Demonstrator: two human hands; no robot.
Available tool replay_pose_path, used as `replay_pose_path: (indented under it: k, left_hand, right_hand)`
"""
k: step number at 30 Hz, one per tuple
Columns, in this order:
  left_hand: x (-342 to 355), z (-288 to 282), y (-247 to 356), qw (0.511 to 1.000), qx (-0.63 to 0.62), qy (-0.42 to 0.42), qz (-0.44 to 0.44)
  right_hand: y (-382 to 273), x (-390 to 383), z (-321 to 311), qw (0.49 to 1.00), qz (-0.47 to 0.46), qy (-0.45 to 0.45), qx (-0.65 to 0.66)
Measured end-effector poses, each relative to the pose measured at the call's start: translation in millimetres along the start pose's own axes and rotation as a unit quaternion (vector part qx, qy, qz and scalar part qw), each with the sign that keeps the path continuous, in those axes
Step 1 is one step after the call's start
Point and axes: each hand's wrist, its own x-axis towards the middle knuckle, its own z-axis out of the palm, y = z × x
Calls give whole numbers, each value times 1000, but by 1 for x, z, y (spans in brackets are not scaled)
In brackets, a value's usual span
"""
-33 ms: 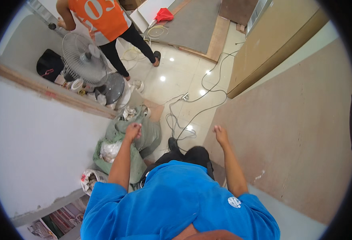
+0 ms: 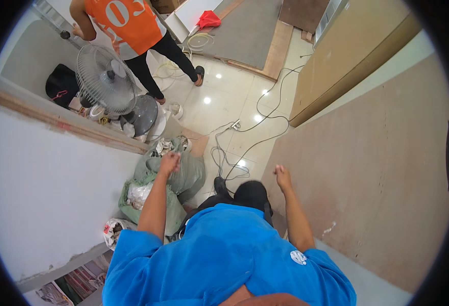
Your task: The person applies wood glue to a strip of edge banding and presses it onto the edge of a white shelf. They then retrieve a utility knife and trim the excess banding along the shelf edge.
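Both forearms reach forward, apart from each other, on either side of my body. My left hand (image 2: pixel 170 163) is loosely curled, with nothing visible in it, above a grey-green sack (image 2: pixel 191 173) stuffed with refuse. Next to that stands a green woven sack (image 2: pixel 171 211) with clear plastic (image 2: pixel 139 195) showing at its mouth. My right hand (image 2: pixel 282 177) is curled too and holds nothing I can see. It hangs in front of the large brown wooden panel (image 2: pixel 367 168) on the right; whether it touches the panel I cannot tell.
Dark cables (image 2: pixel 257 145) loop across the tiled floor (image 2: pixel 224 109) ahead. A co-worker in an orange vest (image 2: pixel 122 23) stands far left, beside a pedestal fan (image 2: pixel 107 79). A tall cardboard-coloured board (image 2: pixel 347 56) leans at right. A grey sheet (image 2: pixel 247 30) lies at the back.
My left hand has shifted slightly forward, and my right hand has drawn slightly back. My knee has moved a little forward. The co-worker's torso has shifted slightly left.
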Motion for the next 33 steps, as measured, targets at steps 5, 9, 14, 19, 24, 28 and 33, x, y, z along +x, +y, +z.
replay_pose_path:
  k: [5,9,14,19,24,28,33]
  left_hand:
    - [83,70,118,998,-4,-67,21]
    - [159,127,154,987,65,-145,21]
    - [247,134,160,989,120,-89,-6]
    - [232,111,167,985,91,28,-142]
    - [235,98,138,960,223,-41,-166]
    - [286,142,141,951,282,-88,-88]
    - [436,143,176,763,568,-230,207]
  right_hand:
    - [70,15,-5,959,235,-1,158]
    - [108,63,-16,956,281,-60,65]
    - [56,218,-56,970,233,-64,10]
    - [58,460,-129,978,131,-139,78]
    - [-81,692,-186,968,167,-89,167]
    - [-148,823,-178,986,20,-81,143]
    - [-210,894,-118,976,-11,-216,2]
